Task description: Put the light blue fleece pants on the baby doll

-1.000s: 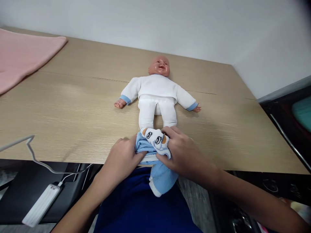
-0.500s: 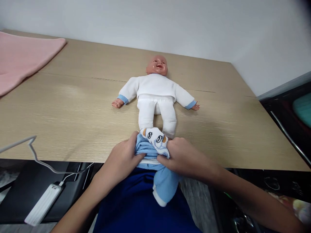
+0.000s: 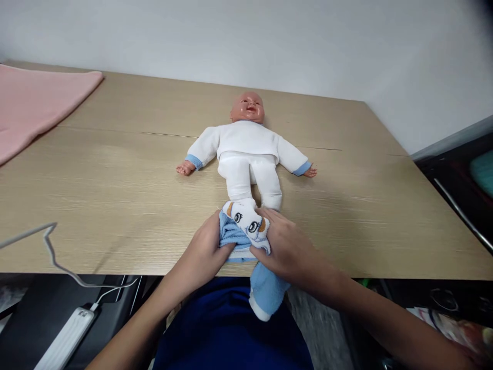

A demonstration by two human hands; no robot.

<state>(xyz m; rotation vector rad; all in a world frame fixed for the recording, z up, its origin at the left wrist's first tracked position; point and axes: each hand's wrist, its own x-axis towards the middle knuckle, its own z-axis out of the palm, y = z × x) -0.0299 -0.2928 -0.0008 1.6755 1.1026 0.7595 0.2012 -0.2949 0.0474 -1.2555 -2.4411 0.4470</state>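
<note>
A pale wall (image 3: 231, 41) rises behind a broad, light wooden bench (image 3: 115, 195) that fills most of the view. A pink cloth (image 3: 34, 108) lies flat on the bench's far left corner, well apart from everything else.

A baby doll (image 3: 248, 141) lies on its back near the middle of the bench, head toward the wall and arms spread out to the sides. It wears a white top with blue cuffs and white trousers, and its feet point toward the near edge.

Just at the doll's feet, on the near edge of the bench, sits a bunched blue garment (image 3: 234, 236). It is light blue, with a white patch on top that shows cartoon eyes and small orange ears. One tube of it, ending in a white cuff, hangs down over the bench edge.

The left hand (image 3: 204, 249) grips the bunched fabric from the left, fingers curled into it. The right hand (image 3: 287, 246) clamps it from the right, thumb on the white patch and fingertips touching the doll's trouser leg.

Below the bench at lower left lies a white power strip (image 3: 65, 339), and a thin white cable (image 3: 57, 257) runs from it up over the bench edge.
</note>
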